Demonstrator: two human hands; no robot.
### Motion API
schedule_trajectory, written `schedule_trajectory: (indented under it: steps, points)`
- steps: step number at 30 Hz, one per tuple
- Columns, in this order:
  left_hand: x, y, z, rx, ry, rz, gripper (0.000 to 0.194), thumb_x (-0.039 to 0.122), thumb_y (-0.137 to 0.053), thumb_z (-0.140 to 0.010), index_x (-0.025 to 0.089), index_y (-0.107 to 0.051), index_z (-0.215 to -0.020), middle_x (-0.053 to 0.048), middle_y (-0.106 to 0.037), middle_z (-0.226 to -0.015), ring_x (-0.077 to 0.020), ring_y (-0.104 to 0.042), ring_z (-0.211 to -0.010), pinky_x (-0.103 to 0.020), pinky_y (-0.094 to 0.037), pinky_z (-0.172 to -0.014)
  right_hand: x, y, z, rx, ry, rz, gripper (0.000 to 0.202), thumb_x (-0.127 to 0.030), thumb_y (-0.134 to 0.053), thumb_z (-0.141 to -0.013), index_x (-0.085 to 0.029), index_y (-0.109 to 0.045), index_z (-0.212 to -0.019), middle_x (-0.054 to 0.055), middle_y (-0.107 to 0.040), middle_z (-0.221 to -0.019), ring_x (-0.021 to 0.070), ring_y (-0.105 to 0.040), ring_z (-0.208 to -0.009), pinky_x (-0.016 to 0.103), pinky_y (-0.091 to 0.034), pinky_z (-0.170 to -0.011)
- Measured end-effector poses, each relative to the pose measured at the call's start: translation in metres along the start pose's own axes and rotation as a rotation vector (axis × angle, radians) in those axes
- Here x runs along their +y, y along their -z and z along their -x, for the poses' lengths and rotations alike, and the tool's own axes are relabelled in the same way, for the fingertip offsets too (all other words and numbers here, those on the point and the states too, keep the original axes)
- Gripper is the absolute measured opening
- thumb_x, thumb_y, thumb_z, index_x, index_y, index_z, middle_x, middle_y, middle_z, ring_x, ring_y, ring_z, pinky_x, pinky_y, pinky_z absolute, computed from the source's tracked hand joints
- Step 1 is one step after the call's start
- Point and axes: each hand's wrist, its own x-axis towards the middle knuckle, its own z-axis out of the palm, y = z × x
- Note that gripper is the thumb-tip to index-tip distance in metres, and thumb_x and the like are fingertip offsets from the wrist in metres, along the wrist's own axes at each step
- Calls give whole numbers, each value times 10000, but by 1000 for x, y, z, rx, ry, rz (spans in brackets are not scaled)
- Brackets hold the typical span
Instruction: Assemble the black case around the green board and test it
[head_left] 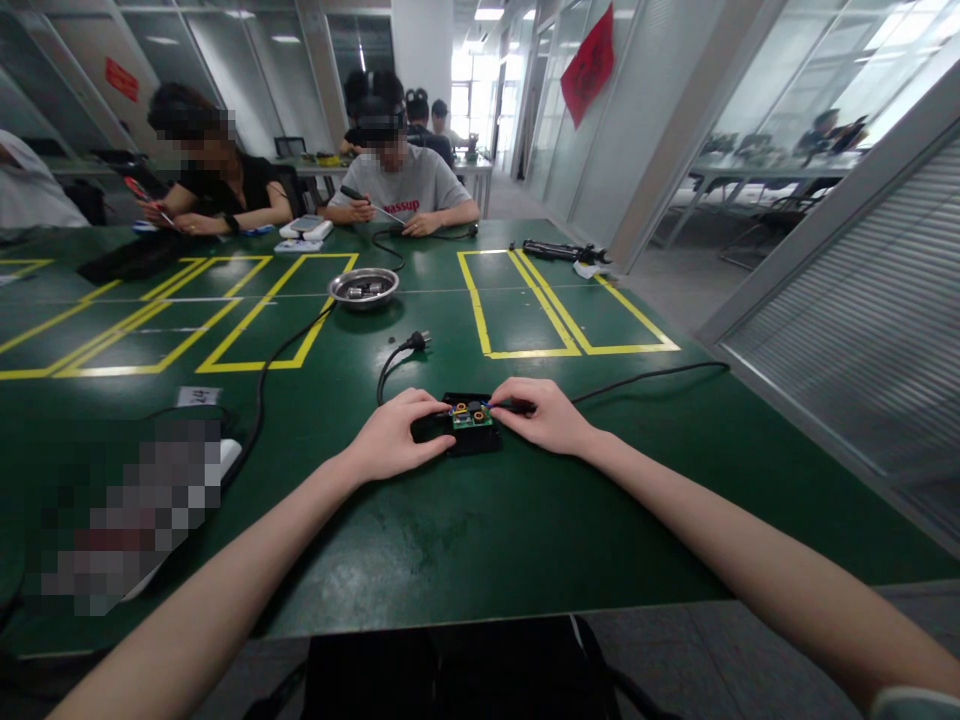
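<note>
A small green circuit board (pixel 472 418) with copper-wound coils lies in a shallow black plastic case (pixel 474 443) on the table. My left hand (pixel 396 436) curves round the left side of the case, index fingertip by the board's corner and thumb on the case edge. At the board's right side, my right hand (pixel 546 416) has its thumb and index finger pressed together on the end of a black cable (pixel 519 407), near blue wires. That cable continues to the right behind the hand. Fingers partly hide both ends of the case.
A black power plug (pixel 417 341) lies behind my left hand. Beyond it stands a metal bowl (pixel 364 290) holding metal parts. Yellow tape (pixel 532 354) marks the green table (pixel 420 560). A pixelated object (pixel 142 510) sits left. Two people work across the table; a black tool (pixel 559 251) lies far right.
</note>
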Motion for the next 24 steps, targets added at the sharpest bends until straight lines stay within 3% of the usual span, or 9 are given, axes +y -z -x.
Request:
schedule_trajectory:
  steps: [5, 10, 15, 24]
  points:
    - [3, 3, 0, 48, -9, 42, 332, 340, -716, -876, 170, -730, -1162, -94, -734, -1085, -238, -704, -983, -391, -585, -900, -3, 2, 0, 21, 24, -2, 133, -247, -643, -950, -177, -728, -875, 53, -728, -823, 155, -651, -697, 268, -487, -633]
    - [10, 8, 1, 142, -44, 81, 148, 223, -613, -900, 156, -732, -957, -56, -748, -900, -168, -695, -802, -275, -568, -727, -8, 9, 2, 13, 81, 10, 138, -254, -647, -958, -178, -745, -898, 54, -731, -805, 155, -653, -691, 276, -507, -644]
    - [12, 7, 5, 63, -82, 89, 125, 218, -617, -880, 151, -723, -883, -22, -696, -765, -118, -617, -655, -212, -494, -605, -10, 12, 4, -84, 122, -53, 122, -222, -650, -949, -179, -749, -893, 52, -738, -805, 154, -668, -688, 271, -527, -638]
    - [6, 4, 5, -5, -82, 56, 128, 216, -610, -861, 157, -722, -880, -19, -678, -769, -118, -590, -643, -221, -462, -607, -5, 1, 6, -93, 173, -38, 121, -229, -645, -975, -180, -753, -949, 72, -744, -874, 178, -710, -777, 295, -584, -721]
